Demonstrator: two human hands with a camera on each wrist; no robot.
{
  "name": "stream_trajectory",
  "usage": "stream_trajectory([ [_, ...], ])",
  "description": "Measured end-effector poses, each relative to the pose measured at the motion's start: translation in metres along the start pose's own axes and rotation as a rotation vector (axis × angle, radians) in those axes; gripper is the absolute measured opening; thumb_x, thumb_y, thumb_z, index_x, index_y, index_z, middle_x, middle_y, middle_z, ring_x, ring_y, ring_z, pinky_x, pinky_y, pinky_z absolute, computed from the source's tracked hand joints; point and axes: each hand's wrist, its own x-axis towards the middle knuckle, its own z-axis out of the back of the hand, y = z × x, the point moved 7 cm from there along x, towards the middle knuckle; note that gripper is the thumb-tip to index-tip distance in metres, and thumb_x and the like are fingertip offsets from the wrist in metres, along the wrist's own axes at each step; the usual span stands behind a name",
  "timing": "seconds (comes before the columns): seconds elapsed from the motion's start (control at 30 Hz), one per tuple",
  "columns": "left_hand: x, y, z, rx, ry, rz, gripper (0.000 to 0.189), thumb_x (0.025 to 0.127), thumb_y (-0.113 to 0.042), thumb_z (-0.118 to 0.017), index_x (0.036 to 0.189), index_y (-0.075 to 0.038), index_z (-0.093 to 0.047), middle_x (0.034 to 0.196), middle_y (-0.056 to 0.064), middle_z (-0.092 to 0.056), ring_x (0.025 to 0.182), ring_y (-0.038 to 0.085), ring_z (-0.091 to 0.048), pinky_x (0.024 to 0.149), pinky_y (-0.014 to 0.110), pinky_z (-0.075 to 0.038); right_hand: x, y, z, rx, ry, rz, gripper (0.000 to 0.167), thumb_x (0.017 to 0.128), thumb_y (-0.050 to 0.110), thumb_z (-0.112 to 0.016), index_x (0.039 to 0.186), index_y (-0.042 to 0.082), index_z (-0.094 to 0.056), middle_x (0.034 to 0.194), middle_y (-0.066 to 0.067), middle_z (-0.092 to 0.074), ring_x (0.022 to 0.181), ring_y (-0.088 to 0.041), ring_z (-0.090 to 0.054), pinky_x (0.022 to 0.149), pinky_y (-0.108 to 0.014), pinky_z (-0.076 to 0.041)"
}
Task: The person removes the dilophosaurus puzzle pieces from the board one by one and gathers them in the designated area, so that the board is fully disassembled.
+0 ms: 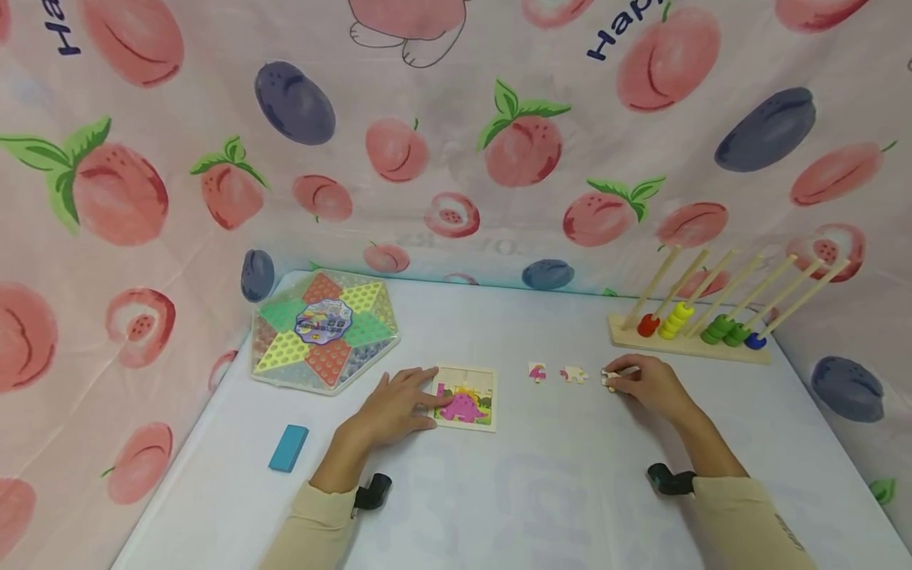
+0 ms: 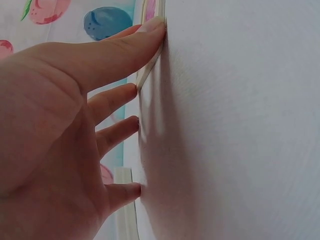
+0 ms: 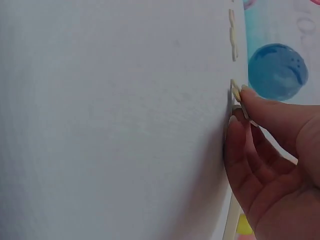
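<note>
A square wooden jigsaw puzzle (image 1: pixel 465 408) with a pink dinosaur picture lies on the table, its upper part bare wood. My left hand (image 1: pixel 393 408) rests at its left side, fingers spread and fairly straight, one digit reaching over the picture. In the left wrist view the thumb (image 2: pixel 147 32) lies on the puzzle's frame while other fingertips touch down beside it. Right of the puzzle, my right hand (image 1: pixel 651 385) pinches a small puzzle piece (image 3: pixel 236 91) between thumb and fingers, close to the tabletop. Two loose pieces, one pink and white (image 1: pixel 537 371) and one mostly pale (image 1: pixel 573 374), lie between puzzle and right hand.
A star-patterned Chinese checkers box (image 1: pixel 324 331) sits at the back left, with a blue block (image 1: pixel 288 448) nearer the front. At the back right stands a wooden peg rack (image 1: pixel 691 342) with coloured beads. A fruit-printed cloth (image 1: pixel 456 142) hangs behind the table.
</note>
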Motion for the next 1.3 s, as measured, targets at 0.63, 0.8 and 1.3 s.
stream_trajectory([
  [0.63, 0.002, 0.003, -0.001, -0.014, 0.006, 0.005, 0.044, 0.089, -0.027, -0.078, 0.132, -0.035, -0.069, 0.166, 0.001, -0.039, 0.156, 0.033, -0.029, 0.125, 0.071, -0.014, 0.008, -0.002, -0.001, -0.068, -0.006, -0.090, 0.024, 0.090, 0.018, -0.076, 0.104, -0.001, -0.073, 0.093, -0.014, -0.073, 0.084, -0.021, -0.064, 0.067, -0.023, -0.050],
  [0.8, 0.001, 0.002, 0.001, -0.016, 0.004, 0.012, 0.044, 0.089, -0.027, -0.079, 0.131, -0.034, -0.070, 0.165, 0.001, -0.040, 0.156, 0.034, -0.029, 0.125, 0.071, -0.014, 0.009, 0.004, -0.001, -0.084, -0.005, -0.061, 0.027, 0.089, 0.015, -0.077, 0.105, -0.002, -0.066, 0.094, -0.014, -0.066, 0.088, -0.024, -0.061, 0.068, -0.025, -0.049],
  [1.3, 0.009, 0.010, 0.010, -0.028, -0.030, -0.034, 0.064, 0.079, -0.036, -0.087, 0.137, -0.025, -0.062, 0.163, 0.002, -0.043, 0.151, 0.030, -0.037, 0.125, 0.070, -0.015, 0.010, 0.008, -0.002, -0.077, -0.006, -0.072, 0.029, 0.089, 0.012, -0.077, 0.109, -0.002, -0.060, 0.095, -0.014, -0.064, 0.091, -0.025, -0.061, 0.066, -0.024, -0.050],
])
